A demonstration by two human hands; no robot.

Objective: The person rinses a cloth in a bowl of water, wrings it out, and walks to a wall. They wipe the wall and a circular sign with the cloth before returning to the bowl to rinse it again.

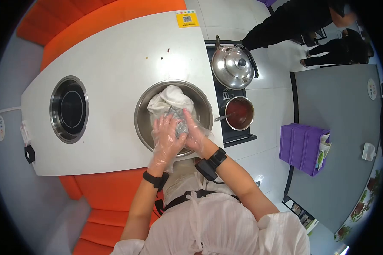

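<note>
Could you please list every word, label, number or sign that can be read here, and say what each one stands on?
No text here can be read as words.
Yellow sticker on the white table: a QR code, its print too small to read.
Round sticker on the grey table: too blurred to read.
Round label at the left edge of the view: too blurred to read.

White rectangular table (115, 55) with round inset black cooktop (69, 109) and yellow QR sticker (187, 18); alongside, lidded steel pot (234, 66) and small pot of red sauce (240, 113); purple plastic crate (304, 148) on grey table (340, 106).
</note>
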